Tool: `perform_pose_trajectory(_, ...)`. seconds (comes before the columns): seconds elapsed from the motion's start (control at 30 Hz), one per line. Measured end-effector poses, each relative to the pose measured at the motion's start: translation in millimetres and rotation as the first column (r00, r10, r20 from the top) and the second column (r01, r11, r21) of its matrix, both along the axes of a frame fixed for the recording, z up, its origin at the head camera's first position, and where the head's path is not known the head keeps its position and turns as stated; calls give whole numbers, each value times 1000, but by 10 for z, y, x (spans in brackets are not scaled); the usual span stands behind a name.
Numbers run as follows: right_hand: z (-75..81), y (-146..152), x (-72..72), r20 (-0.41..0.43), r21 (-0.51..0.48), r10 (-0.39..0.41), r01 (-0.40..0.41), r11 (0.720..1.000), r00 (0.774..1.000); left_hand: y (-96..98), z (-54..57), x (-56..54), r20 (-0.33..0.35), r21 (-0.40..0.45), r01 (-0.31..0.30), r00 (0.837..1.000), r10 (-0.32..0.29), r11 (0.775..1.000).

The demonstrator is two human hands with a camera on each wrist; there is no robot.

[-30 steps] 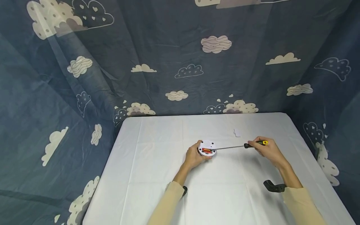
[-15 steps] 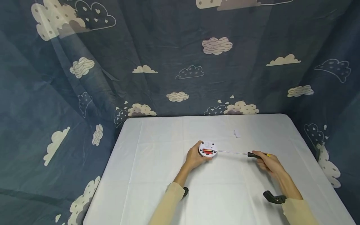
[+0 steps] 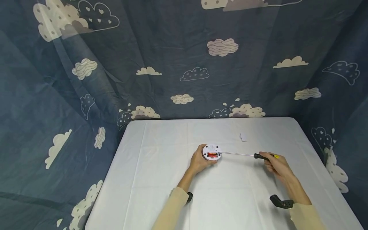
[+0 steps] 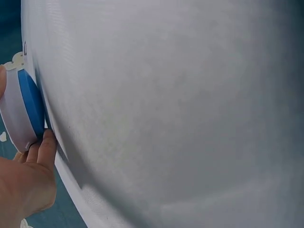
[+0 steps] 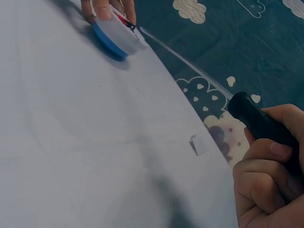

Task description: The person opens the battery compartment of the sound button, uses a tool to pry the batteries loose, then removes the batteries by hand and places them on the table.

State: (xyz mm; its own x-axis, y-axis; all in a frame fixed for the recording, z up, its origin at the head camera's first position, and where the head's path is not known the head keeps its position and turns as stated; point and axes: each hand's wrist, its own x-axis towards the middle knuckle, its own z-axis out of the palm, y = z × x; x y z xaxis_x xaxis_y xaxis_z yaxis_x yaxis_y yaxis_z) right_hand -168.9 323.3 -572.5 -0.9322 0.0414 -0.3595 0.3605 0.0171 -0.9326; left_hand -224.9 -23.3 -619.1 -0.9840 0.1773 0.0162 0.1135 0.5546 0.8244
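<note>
My left hand [image 3: 199,161] grips a round white device [image 3: 211,148] by its rim, thumb and fingers on opposite sides. Its upturned face has small speaker holes, dark dots and an uncovered battery slot with red batteries [image 3: 212,155]. In the left wrist view the device [image 4: 13,111] shows a blue layer on the side facing the table. My right hand [image 3: 278,166] wraps round the black-and-yellow handle of a long thin screwdriver [image 3: 238,154]. The screwdriver's tip meets the device at the right end of the battery slot. In the right wrist view the curled fingers [image 5: 259,185] hold the handle.
A small white plastic piece, shaped like a battery cover [image 3: 243,137], lies on the white-covered table [image 3: 161,166] beyond the right hand. Dark blue cloth with cloud prints [image 3: 161,92] hangs at the back and sides. Black wrist mounts [image 3: 281,202] sit at the sleeves.
My right hand has shifted slightly toward me and right, going from a fingertip hold to a fuller grip on the screwdriver handle. The screwdriver tip stays by the battery slot; the left hand barely moves.
</note>
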Motion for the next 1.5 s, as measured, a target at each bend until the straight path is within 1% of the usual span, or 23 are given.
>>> perform_pose_trajectory(0.1, 49, -5, 3, -47, 51, 6, -3, 999, 999, 2, -17, 10, 6, 17, -1, 1000, 0, 1000)
perform_pose_trajectory(0.17, 81, -9, -6, -79, 121, 22, -13, 993, 997, 3, -25, 8, 6, 24, 4, 1000, -4, 1000)
perform_pose_trajectory(0.3, 169, -51, -42, -125, 264, 41, -7, 965, 991, -2, -30, 2, 15, 49, 6, 1000, -7, 999)
perform_pose_trajectory(0.37, 232, -94, -58, -138, 334, 53, -4, 943, 989, -1, -34, 2, 24, 61, -3, 1000, 1, 998)
perform_pose_trajectory(0.43, 303, -148, -70, -147, 404, 69, -4, 915, 987, 2, -38, 3, 32, 70, -14, 999, 12, 997)
perform_pose_trajectory(0.57, 438, -235, -73, -170, 535, 130, -19, 845, 977, 8, -46, 12, 34, 75, -26, 999, 23, 997)
perform_pose_trajectory(0.67, 529, -278, -69, -209, 601, 191, -28, 798, 959, 6, -43, 18, 27, 63, -22, 999, 20, 998)
perform_pose_trajectory(0.77, 617, -330, -81, -258, 637, 247, -27, 770, 934, -4, -20, 12, 6, 50, -16, 1000, 16, 999)
perform_pose_trajectory(0.87, 686, -395, -112, -290, 643, 300, -47, 764, 909, -21, 10, -8, -26, 40, -25, 999, 26, 999)
perform_pose_trajectory(0.97, 718, -439, -145, -297, 637, 328, -70, 767, 897, -38, 29, -46, -57, 31, -34, 998, 36, 999)
perform_pose_trajectory(1.03, 729, -446, -157, -295, 637, 337, -79, 767, 894, -44, 29, -71, -56, 22, -32, 998, 33, 999)
perform_pose_trajectory(1.13, 735, -433, -168, -299, 639, 346, -82, 764, 889, -47, 16, -94, -37, 19, -17, 999, 18, 1000)
perform_pose_trajectory(1.23, 721, -406, -182, -306, 630, 358, -94, 771, 882, -47, -1, -102, -28, 30, -9, 1000, 9, 1000)
perform_pose_trajectory(1.37, 632, -330, -216, -324, 605, 355, -96, 790, 877, -45, -15, -109, -37, 50, -7, 999, 9, 999)
perform_pose_trajectory(1.43, 545, -270, -230, -327, 588, 343, -95, 803, 880, -45, -19, -108, -41, 52, -7, 999, 9, 999)
perform_pose_trajectory(1.5, 430, -204, -236, -325, 552, 320, -96, 828, 890, -47, -22, -104, -40, 51, -6, 999, 8, 999)
